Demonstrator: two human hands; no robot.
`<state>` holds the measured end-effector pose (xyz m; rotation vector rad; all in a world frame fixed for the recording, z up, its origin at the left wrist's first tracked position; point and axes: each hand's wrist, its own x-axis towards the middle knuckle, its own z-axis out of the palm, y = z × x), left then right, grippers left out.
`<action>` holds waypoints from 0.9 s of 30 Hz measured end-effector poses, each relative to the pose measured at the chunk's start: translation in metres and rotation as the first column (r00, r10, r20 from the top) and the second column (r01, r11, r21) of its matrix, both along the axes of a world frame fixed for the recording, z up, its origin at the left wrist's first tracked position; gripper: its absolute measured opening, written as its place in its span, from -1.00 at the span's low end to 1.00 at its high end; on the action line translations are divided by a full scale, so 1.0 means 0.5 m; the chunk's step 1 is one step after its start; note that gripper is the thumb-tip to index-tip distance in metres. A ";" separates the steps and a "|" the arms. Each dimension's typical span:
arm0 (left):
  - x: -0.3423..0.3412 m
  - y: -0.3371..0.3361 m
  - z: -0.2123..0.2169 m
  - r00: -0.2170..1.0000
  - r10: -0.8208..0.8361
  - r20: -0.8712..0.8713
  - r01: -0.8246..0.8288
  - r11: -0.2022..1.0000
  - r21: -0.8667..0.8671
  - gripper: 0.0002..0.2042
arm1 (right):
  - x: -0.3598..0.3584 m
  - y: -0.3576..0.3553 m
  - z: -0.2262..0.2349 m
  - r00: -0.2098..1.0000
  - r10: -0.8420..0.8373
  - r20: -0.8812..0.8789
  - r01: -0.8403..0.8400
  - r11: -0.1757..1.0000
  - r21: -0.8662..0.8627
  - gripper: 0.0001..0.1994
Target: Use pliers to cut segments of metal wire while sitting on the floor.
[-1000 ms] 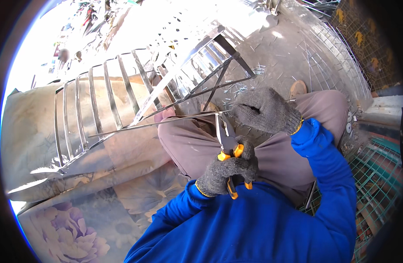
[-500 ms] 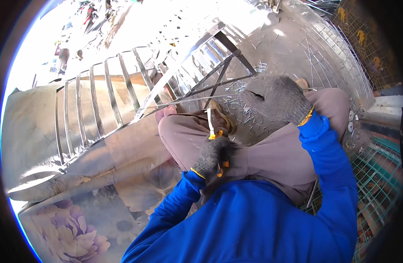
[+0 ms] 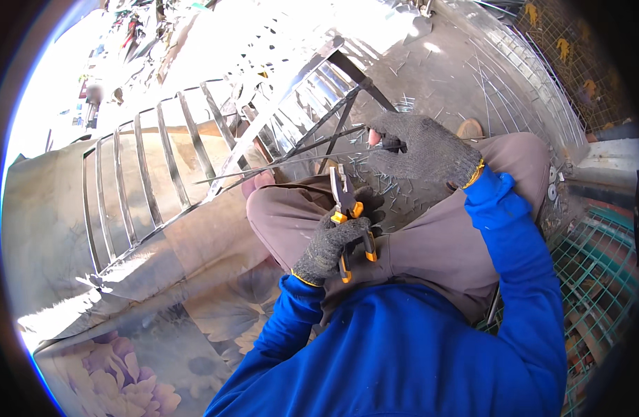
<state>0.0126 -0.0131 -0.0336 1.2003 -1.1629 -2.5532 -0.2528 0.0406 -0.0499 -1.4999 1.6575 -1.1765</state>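
Observation:
In my gloved left hand [image 3: 321, 249], low over my lap, is a pair of pliers [image 3: 346, 198] with orange and black handles. The jaws point away from me and stand apart, with nothing visible between them. My gloved right hand [image 3: 434, 149], above my right leg, grips a long thin metal wire [image 3: 299, 161] that reaches left across the front of a metal frame. A bare fingertip shows through that glove. The frame has several flat bars [image 3: 195, 135] and leans over a cloth-covered surface on the left.
Short cut wire pieces [image 3: 385, 182] lie scattered on the concrete floor beyond my legs. Wire mesh panels [image 3: 535, 90] stand at the far right, and a green mesh [image 3: 590, 299] is close by my right side. Flowered cloth [image 3: 121, 368] covers the near left.
The pliers have turned in my left hand, so both jaws and handles now show. My right hand has shifted slightly left, and the wire reaches farther left across the frame.

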 end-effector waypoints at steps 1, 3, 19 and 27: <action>0.003 -0.006 0.004 0.999 0.026 0.032 -0.026 0.999 -0.024 -0.56 | 0.004 -0.002 -0.003 1.000 0.021 -0.016 -0.022 0.998 -0.054 -0.63; -0.003 -0.015 0.003 0.996 0.084 -0.013 -0.085 0.993 -0.081 -0.63 | 0.011 -0.009 -0.005 0.998 0.057 0.012 -0.056 0.997 -0.044 -0.61; -0.011 -0.062 0.001 0.912 0.384 -0.147 -0.407 0.893 -0.195 -0.72 | 0.002 -0.013 0.018 0.801 -0.137 0.582 0.089 0.990 0.110 -0.58; -0.029 -0.079 0.053 0.869 0.466 -0.165 -0.494 0.814 -0.305 -0.78 | 0.025 0.006 -0.023 0.984 0.179 0.001 -0.176 0.967 -0.186 -0.60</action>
